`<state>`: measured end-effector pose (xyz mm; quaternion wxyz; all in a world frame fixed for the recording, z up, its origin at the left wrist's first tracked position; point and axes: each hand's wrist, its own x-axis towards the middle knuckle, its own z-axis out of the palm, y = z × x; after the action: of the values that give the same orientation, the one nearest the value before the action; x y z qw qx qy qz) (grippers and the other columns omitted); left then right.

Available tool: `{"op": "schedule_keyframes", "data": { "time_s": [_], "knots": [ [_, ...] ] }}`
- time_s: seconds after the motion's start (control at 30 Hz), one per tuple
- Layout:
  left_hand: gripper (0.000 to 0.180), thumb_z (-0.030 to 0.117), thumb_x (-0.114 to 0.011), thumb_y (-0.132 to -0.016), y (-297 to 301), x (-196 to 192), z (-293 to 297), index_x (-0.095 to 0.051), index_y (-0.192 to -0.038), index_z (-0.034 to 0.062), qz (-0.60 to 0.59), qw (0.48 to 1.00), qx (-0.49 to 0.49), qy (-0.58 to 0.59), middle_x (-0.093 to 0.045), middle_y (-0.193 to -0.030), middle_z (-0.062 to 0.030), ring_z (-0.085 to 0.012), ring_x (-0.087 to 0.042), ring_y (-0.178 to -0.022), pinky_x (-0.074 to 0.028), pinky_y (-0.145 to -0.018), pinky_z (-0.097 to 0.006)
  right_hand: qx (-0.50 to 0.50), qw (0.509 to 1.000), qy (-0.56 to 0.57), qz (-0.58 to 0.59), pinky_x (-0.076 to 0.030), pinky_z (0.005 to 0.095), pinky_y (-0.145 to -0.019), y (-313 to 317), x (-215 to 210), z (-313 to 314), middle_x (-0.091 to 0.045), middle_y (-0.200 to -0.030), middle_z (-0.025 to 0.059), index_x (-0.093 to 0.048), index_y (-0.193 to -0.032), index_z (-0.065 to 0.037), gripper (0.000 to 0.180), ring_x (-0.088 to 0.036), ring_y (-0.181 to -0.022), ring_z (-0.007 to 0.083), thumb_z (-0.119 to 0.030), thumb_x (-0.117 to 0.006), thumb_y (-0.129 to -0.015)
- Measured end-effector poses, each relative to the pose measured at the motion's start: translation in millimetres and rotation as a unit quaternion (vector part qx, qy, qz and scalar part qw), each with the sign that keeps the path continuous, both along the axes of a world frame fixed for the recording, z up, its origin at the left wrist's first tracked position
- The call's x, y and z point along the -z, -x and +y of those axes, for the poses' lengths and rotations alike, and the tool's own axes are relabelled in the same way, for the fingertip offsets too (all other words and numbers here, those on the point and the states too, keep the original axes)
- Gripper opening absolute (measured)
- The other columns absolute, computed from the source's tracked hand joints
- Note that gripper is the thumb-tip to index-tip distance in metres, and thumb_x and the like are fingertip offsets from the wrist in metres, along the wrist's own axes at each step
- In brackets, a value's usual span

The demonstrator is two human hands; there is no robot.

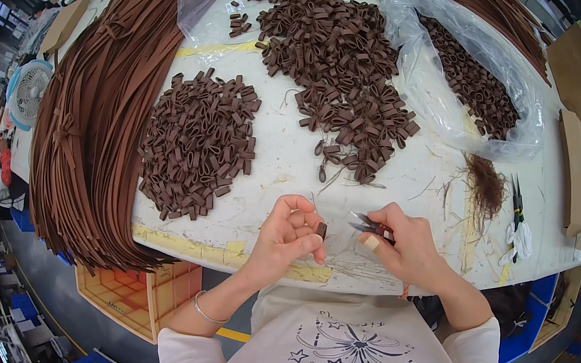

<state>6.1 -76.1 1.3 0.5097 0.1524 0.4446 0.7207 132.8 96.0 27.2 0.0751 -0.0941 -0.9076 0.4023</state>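
My left hand [288, 235] pinches a small brown leather loop [321, 231] between thumb and fingers near the front edge of the white table [288, 160]. My right hand [401, 240] grips small thread snips [365, 223], their tips pointing left toward the loop. A bandage wraps one right fingertip. Both hands sit close together just above the table edge.
Two piles of brown loops lie ahead, left pile [199, 142] and middle pile [341, 64]. A clear bag [471, 77] holds more at right. Long brown straps [85, 128] drape over the table's left side. Trimmed threads [486, 189] and pliers [516, 203] lie right.
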Motion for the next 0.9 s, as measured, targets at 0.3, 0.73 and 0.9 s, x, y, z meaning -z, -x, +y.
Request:
{"op": "schedule_keyframes", "data": {
  "time_s": [0.3,0.73,0.9],
  "knots": [
    [0.036,-0.003,-0.053,-0.079,-4,-12,5,-0.031,-0.104,0.0080,0.013,0.996,0.052,0.075,-0.052,-0.084,-0.0089,-0.0118,-0.054,-0.061,-0.047,-0.051,-0.023,-0.072,0.997,-0.038,-0.015,-0.039,0.0324,-0.040,2,-6,-11,-0.057,-0.058,0.0069,-0.047,-0.086,-0.003,0.021,-0.055,-0.047,0.0217,-0.019,-0.058,-0.079],
    [0.033,-0.001,-0.052,-0.078,-2,-12,6,-0.034,-0.105,0.0078,-0.073,0.996,0.047,0.027,-0.050,-0.081,-0.0091,-0.0127,-0.053,-0.057,-0.045,-0.047,-0.024,0.001,0.998,0.061,-0.002,-0.041,0.0285,-0.044,2,-4,-7,-0.057,-0.064,0.0107,-0.046,-0.083,-0.002,0.019,-0.056,-0.049,0.0214,-0.016,-0.057,-0.080],
    [0.029,0.005,-0.051,-0.080,5,-4,1,-0.039,-0.106,0.0074,-0.256,0.963,0.021,-0.085,-0.050,-0.082,-0.0129,-0.0151,-0.054,-0.055,-0.046,-0.046,-0.026,0.033,0.990,0.136,-0.029,-0.044,0.0272,-0.048,-1,-10,1,-0.058,-0.066,0.0133,-0.046,-0.089,0.000,0.022,-0.057,-0.052,0.0218,-0.016,-0.058,-0.080]
  ]
}}
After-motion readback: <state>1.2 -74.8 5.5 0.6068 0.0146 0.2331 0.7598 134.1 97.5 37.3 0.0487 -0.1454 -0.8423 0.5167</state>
